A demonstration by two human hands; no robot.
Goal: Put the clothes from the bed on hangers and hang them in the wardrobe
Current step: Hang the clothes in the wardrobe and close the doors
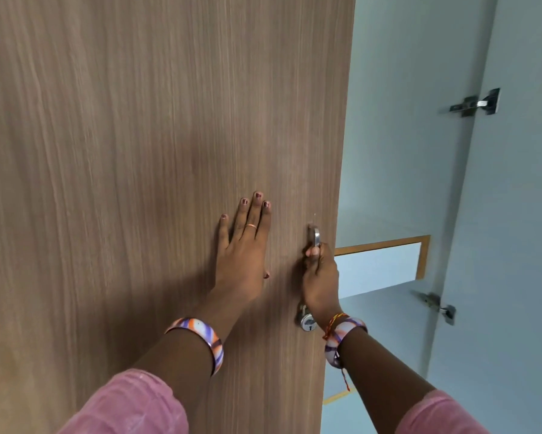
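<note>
A person's left hand (243, 245) lies flat against the brown wardrobe door (132, 151), fingers (257, 214) straight and released. Just to its right, the right hand (320, 277) grasps the metal handle (314, 236) near the door's edge, fingers clenched around it above a round lock (307, 322). Pale wardrobe interior (398, 136) with hinges (476, 103) shows farther right.

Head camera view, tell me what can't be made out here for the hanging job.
- Clothes, hangers, bed: none in the head view.
- Wardrobe rail: not visible; the brown door fills most of the frame.
- Handle: mostly covered by the right hand.
- Lock: partly hidden by the right wrist.
- Left hand: palm faces the door, contact unseen.
</note>
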